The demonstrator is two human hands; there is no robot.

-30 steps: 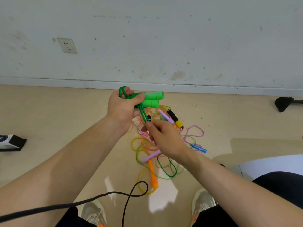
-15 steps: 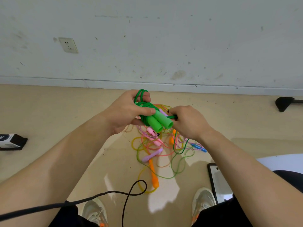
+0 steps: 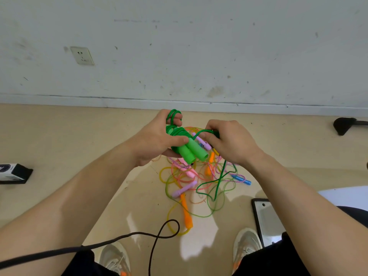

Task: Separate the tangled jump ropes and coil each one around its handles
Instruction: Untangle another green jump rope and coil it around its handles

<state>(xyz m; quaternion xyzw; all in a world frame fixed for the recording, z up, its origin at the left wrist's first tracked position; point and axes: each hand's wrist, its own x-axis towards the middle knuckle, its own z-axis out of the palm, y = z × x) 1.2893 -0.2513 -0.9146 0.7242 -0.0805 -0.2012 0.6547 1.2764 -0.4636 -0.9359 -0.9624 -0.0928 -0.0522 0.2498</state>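
one black-and-white cardboard box (image 3: 14, 173) lies at the left edge of the beige floor (image 3: 59, 136), with a white wall socket (image 3: 82, 55) set in the scuffed wall above and to its right. a thin black cable (image 3: 159, 236) snakes in from the near left corner and makes a single loop beside a pale sneaker (image 3: 112, 255). next comes the left hand (image 3: 153, 140), held up over the floor close to its far edge. its fingers and thumb are curled round two bright green foam jump-rope handles (image 3: 193, 153) held side by side, the thumb pressed across them and their free ends tilted toward the camera. turns of dark green cord (image 3: 176, 131) are wound around the handles' upper ends, and a loop of it passes over the fingers. just to the right, the right hand (image 3: 231, 143) pinches the same green cord. one strand arcs from the coil to that hand and the rest drops from below it to the floor. under both hands, on the floor, lies a tangle of thin ropes (image 3: 191, 174) in pink, yellow, green and speckled colours, with a lilac handle (image 3: 186, 189), an orange handle (image 3: 186, 213) and a blue handle (image 3: 242, 179) showing in it. toward the near right corner a dark flat slab with a glossy face (image 3: 265, 222) lies beside a second sneaker (image 3: 246, 244), and a black wedge-shaped object (image 3: 343, 125) sits at the floor's right edge near the wall.
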